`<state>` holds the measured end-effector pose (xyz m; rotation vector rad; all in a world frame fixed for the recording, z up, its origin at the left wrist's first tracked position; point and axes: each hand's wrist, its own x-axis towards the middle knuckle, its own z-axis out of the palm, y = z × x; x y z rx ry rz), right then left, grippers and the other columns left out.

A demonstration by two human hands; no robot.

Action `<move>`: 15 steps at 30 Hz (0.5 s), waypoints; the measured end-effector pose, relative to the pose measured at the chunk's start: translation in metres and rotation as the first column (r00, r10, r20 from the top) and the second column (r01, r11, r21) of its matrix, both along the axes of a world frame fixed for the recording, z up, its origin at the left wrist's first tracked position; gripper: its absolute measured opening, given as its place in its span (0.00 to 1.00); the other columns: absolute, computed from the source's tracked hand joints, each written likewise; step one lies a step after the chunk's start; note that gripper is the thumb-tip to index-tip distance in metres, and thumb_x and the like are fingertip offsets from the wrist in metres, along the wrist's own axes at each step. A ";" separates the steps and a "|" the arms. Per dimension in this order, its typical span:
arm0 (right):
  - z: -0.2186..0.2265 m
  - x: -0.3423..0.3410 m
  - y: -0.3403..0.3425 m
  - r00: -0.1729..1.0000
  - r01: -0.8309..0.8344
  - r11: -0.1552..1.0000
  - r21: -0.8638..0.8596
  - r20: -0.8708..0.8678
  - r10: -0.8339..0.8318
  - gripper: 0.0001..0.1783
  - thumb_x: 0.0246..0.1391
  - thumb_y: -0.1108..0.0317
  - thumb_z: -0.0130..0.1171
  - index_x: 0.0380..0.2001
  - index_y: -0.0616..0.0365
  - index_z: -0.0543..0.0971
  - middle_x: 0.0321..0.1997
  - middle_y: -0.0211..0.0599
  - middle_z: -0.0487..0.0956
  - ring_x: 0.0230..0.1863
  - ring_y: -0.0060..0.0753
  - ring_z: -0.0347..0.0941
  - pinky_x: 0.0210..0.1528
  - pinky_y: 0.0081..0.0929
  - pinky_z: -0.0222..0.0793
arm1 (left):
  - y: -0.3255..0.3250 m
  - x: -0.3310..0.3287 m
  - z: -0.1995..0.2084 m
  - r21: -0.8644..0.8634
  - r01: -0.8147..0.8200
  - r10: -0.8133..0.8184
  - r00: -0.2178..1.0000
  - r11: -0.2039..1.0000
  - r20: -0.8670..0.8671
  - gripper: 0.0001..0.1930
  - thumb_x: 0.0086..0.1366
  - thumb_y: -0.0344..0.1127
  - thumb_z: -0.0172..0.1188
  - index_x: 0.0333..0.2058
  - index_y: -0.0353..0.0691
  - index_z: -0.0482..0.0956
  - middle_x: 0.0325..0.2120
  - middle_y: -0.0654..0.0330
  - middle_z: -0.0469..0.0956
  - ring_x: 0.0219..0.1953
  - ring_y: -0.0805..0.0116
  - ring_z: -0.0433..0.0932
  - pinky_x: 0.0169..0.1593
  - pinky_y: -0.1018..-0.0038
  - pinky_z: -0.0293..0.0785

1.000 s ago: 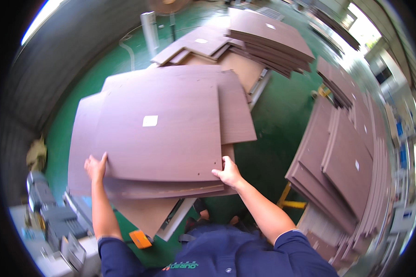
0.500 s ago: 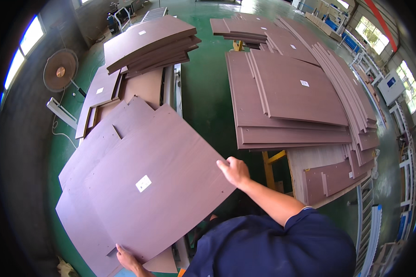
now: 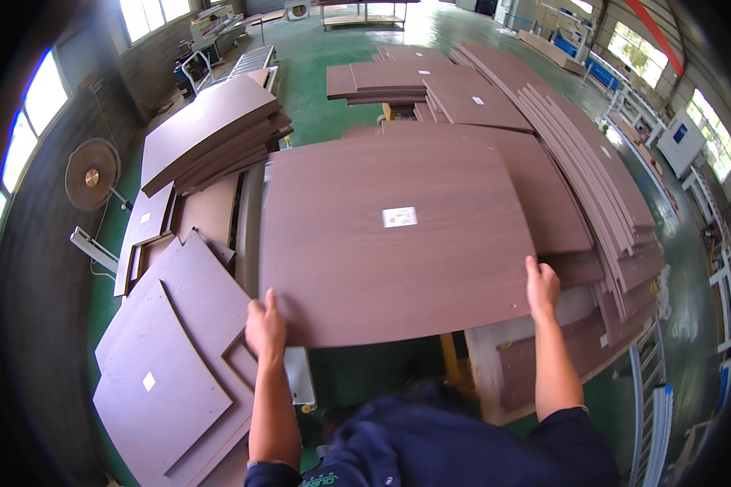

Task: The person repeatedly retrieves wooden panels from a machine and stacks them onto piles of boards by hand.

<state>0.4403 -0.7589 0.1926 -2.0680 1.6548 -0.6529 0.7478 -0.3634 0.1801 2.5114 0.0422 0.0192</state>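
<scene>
Between both hands I carry a large brown wooden panel with a white label near its middle. My left hand is closed round its left edge near the close corner. On the right edge, my right hand grips with the thumb on top. The panel spans the gap between two groups of boards, and its far right part covers some of the right-hand stack. To the left of my left hand lies a pile of similar panels, the top one labelled.
A tall stack of panels stands at the far left, with a round fan beside it. Narrow boards line the right side. A roller conveyor is at the lower right; a metal table stands far back.
The held panel has swung from the left pile to the right, off that pile and across the gap. Both hands moved right with it, and another labelled panel now shows on the left pile.
</scene>
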 end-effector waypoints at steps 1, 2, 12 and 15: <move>0.010 -0.006 -0.024 0.999 0.018 1.000 -0.006 -0.033 -0.019 0.32 0.54 0.41 0.51 0.29 0.68 0.78 0.32 0.58 0.79 0.39 0.61 0.75 0.41 0.47 0.68 | -0.038 0.006 -0.002 0.064 0.052 -0.051 0.998 0.997 -0.025 0.29 0.65 0.60 0.48 0.34 0.32 0.73 0.31 0.38 0.78 0.39 0.38 0.76 0.44 0.53 0.70; 0.014 -0.013 -0.045 0.997 0.043 0.999 -0.008 -0.069 -0.043 0.34 0.54 0.40 0.50 0.29 0.68 0.78 0.32 0.59 0.79 0.39 0.61 0.75 0.42 0.47 0.68 | -0.071 0.010 -0.006 0.068 0.111 -0.109 0.993 0.992 -0.035 0.31 0.63 0.61 0.48 0.35 0.30 0.72 0.32 0.37 0.78 0.41 0.38 0.76 0.46 0.54 0.71; 0.006 -0.023 -0.223 0.904 0.071 0.996 -0.061 -0.418 -0.090 0.36 0.53 0.39 0.49 0.37 0.69 0.79 0.43 0.59 0.77 0.50 0.58 0.72 0.52 0.45 0.66 | -0.268 0.005 0.009 0.200 0.363 -0.376 0.926 0.910 0.032 0.29 0.59 0.58 0.55 0.38 0.30 0.72 0.35 0.42 0.78 0.41 0.47 0.77 0.46 0.60 0.72; -0.035 -0.042 -0.269 0.798 -0.071 0.970 -0.233 -0.597 -0.085 0.33 0.56 0.41 0.45 0.40 0.65 0.77 0.49 0.53 0.74 0.56 0.54 0.66 0.56 0.47 0.62 | -0.291 -0.014 -0.004 0.316 0.405 -0.467 0.871 0.858 0.149 0.29 0.59 0.58 0.56 0.39 0.31 0.71 0.40 0.42 0.73 0.45 0.46 0.73 0.49 0.59 0.69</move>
